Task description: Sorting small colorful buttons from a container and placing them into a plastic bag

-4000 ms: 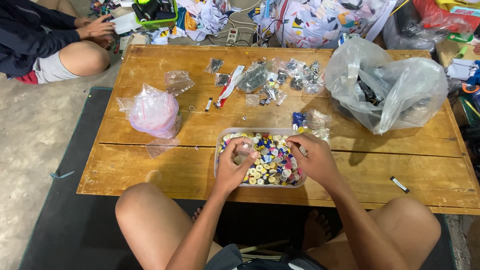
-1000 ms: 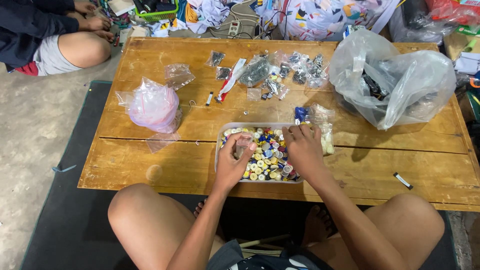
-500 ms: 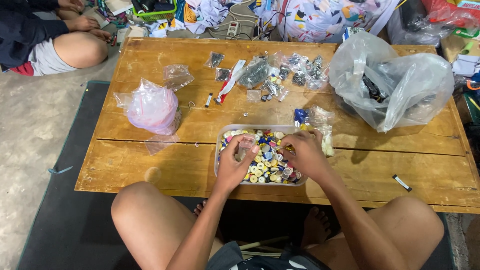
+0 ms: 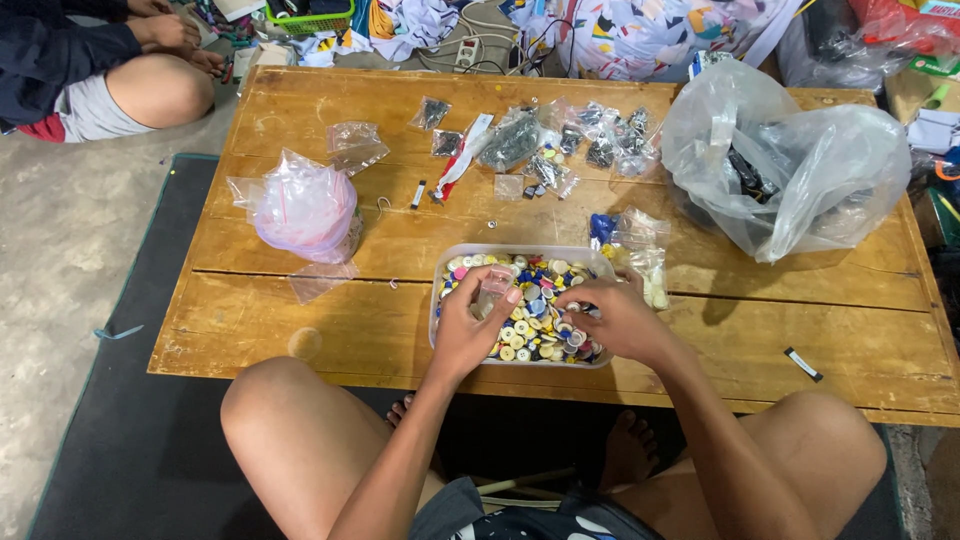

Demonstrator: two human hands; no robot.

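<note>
While hands (image 4: 470,325) sort, buttons (image 4: 535,310) fill the tray (image 4: 440,262).

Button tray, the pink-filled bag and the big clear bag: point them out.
button tray (image 4: 520,249), head view, far rim.
pink-filled bag (image 4: 305,208), head view, bulging middle.
big clear bag (image 4: 800,170), head view, front side.

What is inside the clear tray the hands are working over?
The clear tray is filled with mixed buttons in yellow, white, blue and red. The left hand holds a small clear bag above them; the right hand covers the buttons under it.
</note>
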